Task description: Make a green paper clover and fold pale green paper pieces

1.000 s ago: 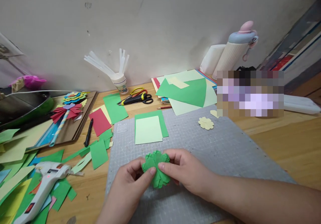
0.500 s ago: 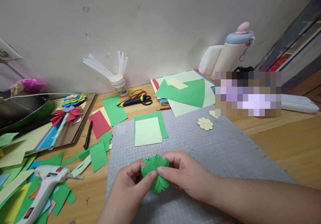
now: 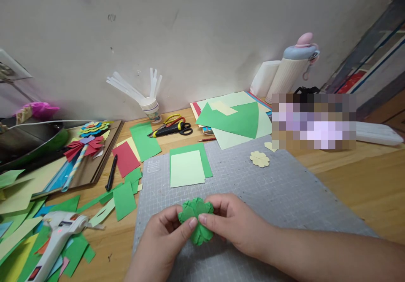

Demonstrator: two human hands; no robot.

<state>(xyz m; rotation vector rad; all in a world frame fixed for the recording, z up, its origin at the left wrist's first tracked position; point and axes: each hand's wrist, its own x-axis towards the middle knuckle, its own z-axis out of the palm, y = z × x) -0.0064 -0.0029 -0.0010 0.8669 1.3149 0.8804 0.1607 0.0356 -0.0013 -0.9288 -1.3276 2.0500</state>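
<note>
Both hands hold a green paper flower [image 3: 198,211] with folded petals above the grey cutting mat [image 3: 247,189]. My left hand [image 3: 171,231] pinches its left side, thumb on the front face near the centre. My right hand [image 3: 230,221] grips the right side, its thumb tip close to the other thumb. The fingers behind the flower are partly hidden. Beyond the hands lies a pale green sheet [image 3: 187,170] on a darker green sheet [image 3: 209,164]. A cream paper flower [image 3: 260,159] and a small cream paper piece [image 3: 270,146] lie at the mat's upper right.
A white glue gun [image 3: 57,235] rests among paper scraps at the left, near a black pen [image 3: 111,173]. Scissors [image 3: 186,129] and a cutter [image 3: 166,129] lie by a paper cup [image 3: 150,107] of white sticks. A bottle [image 3: 289,73] stands at the back right.
The camera view has shifted slightly, so the scene sits a little lower. Both hands keep the same hold on the green paper flower.
</note>
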